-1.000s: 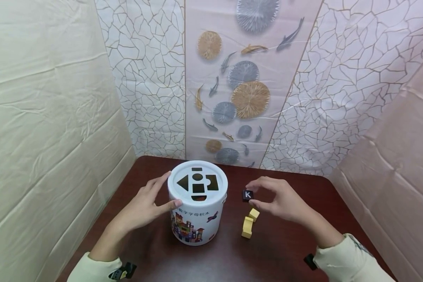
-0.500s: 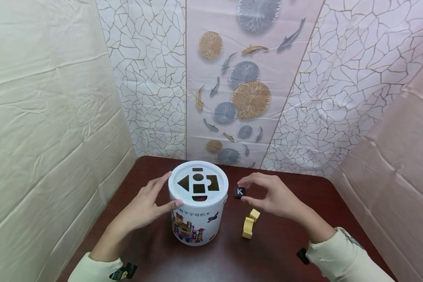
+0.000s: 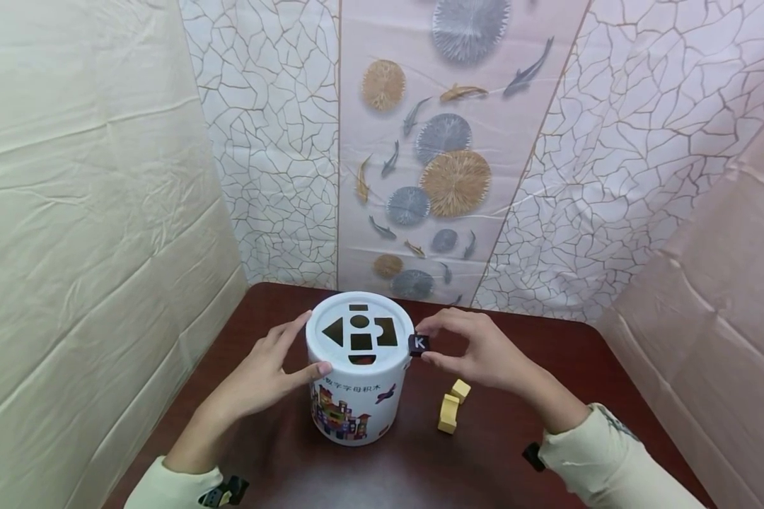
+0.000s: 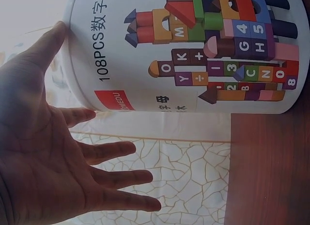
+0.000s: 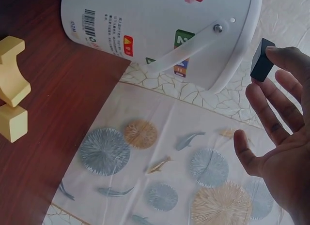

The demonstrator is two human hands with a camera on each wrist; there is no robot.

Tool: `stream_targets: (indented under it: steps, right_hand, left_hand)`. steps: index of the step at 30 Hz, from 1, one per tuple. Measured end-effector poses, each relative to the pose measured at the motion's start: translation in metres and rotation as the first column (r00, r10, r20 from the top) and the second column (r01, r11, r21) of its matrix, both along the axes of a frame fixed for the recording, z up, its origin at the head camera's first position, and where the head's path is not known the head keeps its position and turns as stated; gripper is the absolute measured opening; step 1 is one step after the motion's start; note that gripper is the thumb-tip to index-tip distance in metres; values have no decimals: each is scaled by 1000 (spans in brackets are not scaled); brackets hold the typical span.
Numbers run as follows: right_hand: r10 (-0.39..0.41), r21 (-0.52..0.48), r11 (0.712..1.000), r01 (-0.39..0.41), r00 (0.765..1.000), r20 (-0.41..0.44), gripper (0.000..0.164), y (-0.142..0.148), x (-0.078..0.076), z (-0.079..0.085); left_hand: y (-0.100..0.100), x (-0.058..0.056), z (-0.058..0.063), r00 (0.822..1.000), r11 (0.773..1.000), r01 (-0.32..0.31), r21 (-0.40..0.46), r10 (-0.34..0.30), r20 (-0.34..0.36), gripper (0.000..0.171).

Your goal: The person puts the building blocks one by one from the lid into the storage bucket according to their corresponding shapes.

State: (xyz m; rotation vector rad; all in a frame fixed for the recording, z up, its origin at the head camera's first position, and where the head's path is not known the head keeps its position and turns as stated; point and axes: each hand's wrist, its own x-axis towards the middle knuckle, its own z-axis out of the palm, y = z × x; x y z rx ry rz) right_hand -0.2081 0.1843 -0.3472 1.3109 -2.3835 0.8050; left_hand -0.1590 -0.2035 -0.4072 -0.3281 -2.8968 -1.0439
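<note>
A white bucket (image 3: pixel 355 392) with a blocks print stands on the table, its lid (image 3: pixel 378 360) cut with shaped holes. On the bucket's left, my left hand (image 3: pixel 255 382) touches the rim with thumb and fingertip, its other fingers spread out straight in the left wrist view. Between thumb and fingers my right hand (image 3: pixel 487 353) pinches a small black letter block (image 3: pixel 419 345) marked with a white K. In the head view this block overlaps the lid's right edge. The right wrist view shows the block (image 5: pixel 262 60) beside the rim, its letter face turned away.
Right of the bucket, a yellow arch block (image 3: pixel 448 413) and a small yellow block (image 3: pixel 460 391) lie close together on the dark red table (image 3: pixel 496 452). Cloth-covered walls enclose the table at the back and both sides. A clear handle (image 5: pixel 189 48) hangs on the bucket.
My right hand has moved left with the K block, from over the table to the lid's right edge. My left hand keeps its place at the rim.
</note>
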Motion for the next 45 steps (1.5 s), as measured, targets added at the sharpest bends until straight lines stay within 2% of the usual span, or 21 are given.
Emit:
stream_targets:
  steps: [9, 19, 33, 45]
  right_hand:
    - [9, 10, 1000, -9, 1000, -9, 39, -9, -2, 4]
    - [58, 1, 998, -58, 997, -56, 39, -22, -8, 6]
    - [62, 23, 998, -61, 997, -51, 37, -36, -15, 4]
    - [95, 21, 995, -95, 995, -11, 39, -53, -22, 4]
  left_hand:
    - [2, -2, 0, 1000, 1000, 4, 4, -4, 1, 108]
    - [0, -1, -1, 1000, 1000, 6, 1, -6, -18, 107]
    - [0, -1, -6, 1000, 1000, 2, 6, -2, -15, 107]
    - [0, -1, -1, 1000, 1000, -6, 3, 6, 7, 108]
